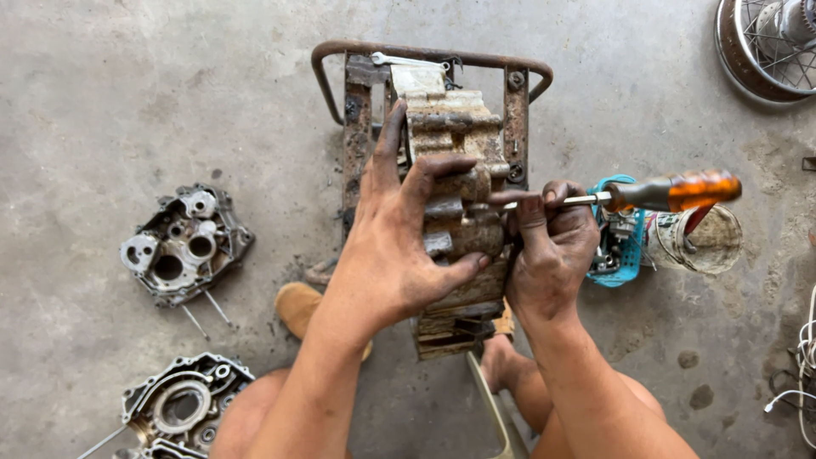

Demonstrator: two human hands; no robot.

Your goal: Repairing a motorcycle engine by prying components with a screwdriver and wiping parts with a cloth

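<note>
A dirty, finned engine block (450, 127) rests on a rusty metal stand (357, 110) on the concrete floor. My left hand (399, 229), greasy, lies spread over the block's near side and grips it. My right hand (552, 246) holds the metal shaft of a screwdriver (671, 194) with a black and orange handle. The shaft points left, its tip against the block between my two hands. A small wrench (408, 60) lies on top of the stand at the far end.
Two grey crankcase halves lie on the floor at left, one (183, 246) with studs, one (183, 408) at the bottom edge. A blue basket (616, 263) and a dirty bucket (710, 242) sit right of the stand. A spoked wheel (765, 42) shows top right. My knees and feet are below.
</note>
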